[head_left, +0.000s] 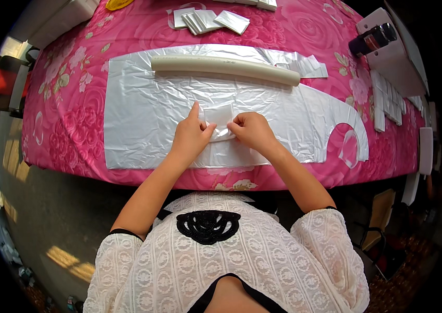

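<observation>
A small folded square of thin whitish plastic (217,116) lies between my two hands. My left hand (192,134) is at its left edge, thumb over the lower corner and index finger stretched forward; its other fingers are curled out of sight. At the opposite edge, my right hand (254,130) pinches the plastic between thumb and bent fingers. Beneath both hands is a large silvery-white plastic sheet (140,120), laid flat and creased, with curved cut-outs at its right end. A cream-coloured pipe (221,68) rests across the sheet beyond my hands.
Pink floral cloth (74,138) covers the table. Several folded silvery packets (200,21) lie at the far side, more packets (386,101) at the right. A white box (396,57) with a dark cylindrical object (372,39) stands far right. A yellow item (118,4) shows far left.
</observation>
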{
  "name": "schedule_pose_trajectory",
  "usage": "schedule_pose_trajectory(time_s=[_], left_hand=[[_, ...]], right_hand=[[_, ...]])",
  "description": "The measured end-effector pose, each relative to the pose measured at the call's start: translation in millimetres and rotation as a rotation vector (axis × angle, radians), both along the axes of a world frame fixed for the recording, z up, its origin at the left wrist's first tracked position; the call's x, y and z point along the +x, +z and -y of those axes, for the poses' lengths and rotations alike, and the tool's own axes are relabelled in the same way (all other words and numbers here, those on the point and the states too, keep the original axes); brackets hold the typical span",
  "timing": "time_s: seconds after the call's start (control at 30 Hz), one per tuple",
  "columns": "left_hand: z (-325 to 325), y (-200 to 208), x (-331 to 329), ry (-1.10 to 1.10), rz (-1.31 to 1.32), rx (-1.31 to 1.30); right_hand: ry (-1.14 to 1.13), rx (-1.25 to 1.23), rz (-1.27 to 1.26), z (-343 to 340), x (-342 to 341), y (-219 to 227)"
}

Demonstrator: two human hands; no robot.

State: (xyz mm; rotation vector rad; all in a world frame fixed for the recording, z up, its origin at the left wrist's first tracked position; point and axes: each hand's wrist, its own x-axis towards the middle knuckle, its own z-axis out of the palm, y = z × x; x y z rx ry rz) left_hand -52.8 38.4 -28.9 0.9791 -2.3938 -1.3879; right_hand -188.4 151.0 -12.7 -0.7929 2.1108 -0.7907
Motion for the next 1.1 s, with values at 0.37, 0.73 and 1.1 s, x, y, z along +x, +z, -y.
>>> schedule_pose_trajectory(time_s=[0.37, 0.73, 1.1], left_hand=[[-21, -22, -8, -0.458, 0.093, -0.663], [-19, -16, 2, -0.376, -0.063, -0.572], [-37, -1, 165, 0.092, 0.180, 0.772]], right_hand=[[0.017, 0.038, 0.132, 3, -10, -4], [0.353, 0.168, -0.621, -12, 8, 28], [0.566, -0.326, -0.577, 38, 74, -30]])
